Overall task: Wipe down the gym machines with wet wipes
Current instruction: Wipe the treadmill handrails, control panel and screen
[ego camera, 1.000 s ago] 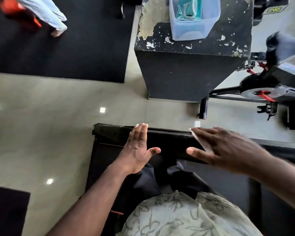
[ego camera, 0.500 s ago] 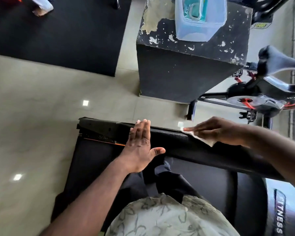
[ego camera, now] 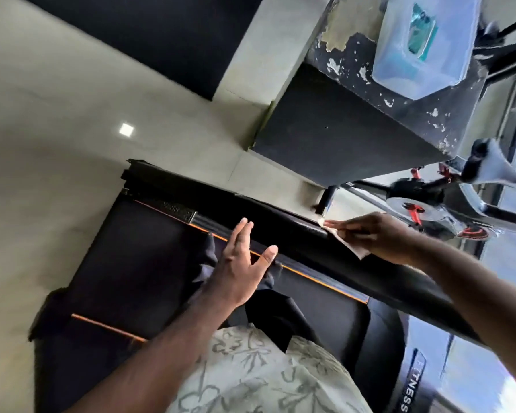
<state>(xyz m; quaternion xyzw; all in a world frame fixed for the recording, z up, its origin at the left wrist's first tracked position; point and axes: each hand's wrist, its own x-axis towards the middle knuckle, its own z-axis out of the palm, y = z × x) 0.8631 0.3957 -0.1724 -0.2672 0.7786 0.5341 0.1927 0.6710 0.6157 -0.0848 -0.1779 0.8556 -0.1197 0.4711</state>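
A black treadmill lies below me, its side rail running from upper left to lower right with an orange stripe along it. My right hand presses a white wet wipe flat on that rail with straight fingers. My left hand hovers open with spread fingers over the rail's inner edge, holding nothing. I cannot tell if it touches the rail. A clear plastic tub with a teal wipe pack inside sits on a worn black box beyond the treadmill.
An exercise bike with red parts stands at the right, just past the rail. A black floor mat covers the far left floor. Glossy tile floor lies left of the treadmill. My patterned shirt fills the bottom.
The view has tilted and swung right. My right hand with the wipe has slid rightward along the rail. My left hand has stayed open near the same spot.
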